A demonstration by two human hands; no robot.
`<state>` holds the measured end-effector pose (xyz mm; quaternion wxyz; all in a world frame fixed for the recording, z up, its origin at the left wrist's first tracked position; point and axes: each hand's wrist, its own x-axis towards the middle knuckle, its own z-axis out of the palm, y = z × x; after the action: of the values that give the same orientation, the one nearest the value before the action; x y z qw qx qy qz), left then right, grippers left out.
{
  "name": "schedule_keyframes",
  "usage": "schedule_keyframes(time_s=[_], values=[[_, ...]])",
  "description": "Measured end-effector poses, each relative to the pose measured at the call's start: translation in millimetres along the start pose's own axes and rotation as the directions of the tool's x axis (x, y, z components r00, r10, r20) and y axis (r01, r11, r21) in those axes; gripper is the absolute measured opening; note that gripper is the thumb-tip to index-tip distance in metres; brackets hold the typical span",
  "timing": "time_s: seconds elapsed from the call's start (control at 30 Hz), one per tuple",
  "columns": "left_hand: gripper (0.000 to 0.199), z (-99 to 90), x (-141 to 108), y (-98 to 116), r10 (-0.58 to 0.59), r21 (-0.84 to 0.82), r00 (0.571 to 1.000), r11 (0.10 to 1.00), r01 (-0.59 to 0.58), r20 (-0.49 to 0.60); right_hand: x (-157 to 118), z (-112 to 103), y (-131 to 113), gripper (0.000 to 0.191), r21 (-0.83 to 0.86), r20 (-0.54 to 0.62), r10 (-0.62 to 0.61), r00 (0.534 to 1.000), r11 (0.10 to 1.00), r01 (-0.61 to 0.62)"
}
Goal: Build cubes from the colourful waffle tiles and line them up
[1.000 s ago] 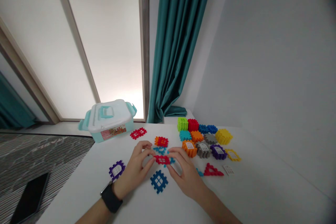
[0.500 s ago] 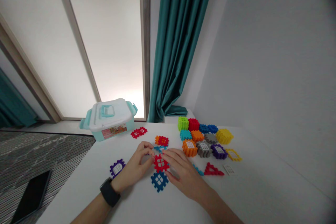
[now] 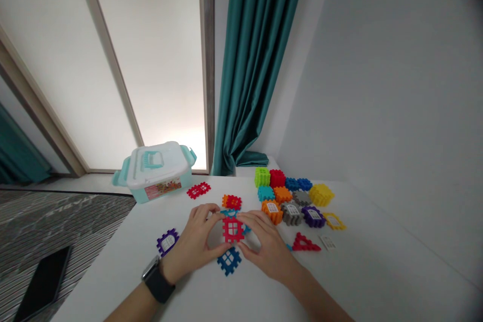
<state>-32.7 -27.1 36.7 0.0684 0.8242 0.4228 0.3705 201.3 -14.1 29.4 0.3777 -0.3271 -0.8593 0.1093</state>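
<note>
White table (image 3: pixel 211 297) beneath a teal curtain (image 3: pixel 256 60), with a lidded box (image 3: pixel 153 171) at its far edge and a phone (image 3: pixel 43 284) lying on the striped carpet off to the left. A red waffle piece (image 3: pixel 233 230) sits at the centre, between the left hand (image 3: pixel 192 241) and right hand (image 3: pixel 264 246). Both hands curve around it with fingers spread wide, their fingertips at its sides; whether they are gripping it or only touching it, I cannot tell. From that piece, a blue piece (image 3: pixel 229 261) lies just off at 6 o'clock, a purple piece (image 3: pixel 167 242) at 8, and a red triangle (image 3: pixel 305 243) at 3. Stacked cubes (image 3: pixel 287 196) cluster at 1 o'clock. A watch (image 3: pixel 157 282) circles the left wrist.
</note>
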Motion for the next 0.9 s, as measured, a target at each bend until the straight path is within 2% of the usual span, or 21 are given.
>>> schedule_keyframes(time_s=[0.07,0.23,0.53,0.9], values=[[0.053,-0.3,-0.8,-3.0,0.041,0.072,0.999,0.997,-0.04,-0.011,-0.1,0.3,0.4,0.049,-0.004,-0.014,0.011,1.0,1.0,-0.011],[0.052,-0.4,0.4,-6.9,0.087,0.133,0.996,0.987,-0.085,-0.011,-1.4,2.0,0.3,0.05,-0.022,-0.02,0.014,1.0,1.0,-0.014],[0.047,-4.3,0.2,-6.9,0.102,0.15,0.995,0.984,-0.1,-0.004,0.2,-0.7,1.3,0.048,0.024,0.047,-0.001,0.999,1.0,0.0],[0.05,-6.0,0.2,-5.8,0.13,0.144,0.991,0.981,-0.129,0.0,2.2,-5.7,-0.6,0.047,0.091,0.063,0.005,0.998,0.996,-0.011]])
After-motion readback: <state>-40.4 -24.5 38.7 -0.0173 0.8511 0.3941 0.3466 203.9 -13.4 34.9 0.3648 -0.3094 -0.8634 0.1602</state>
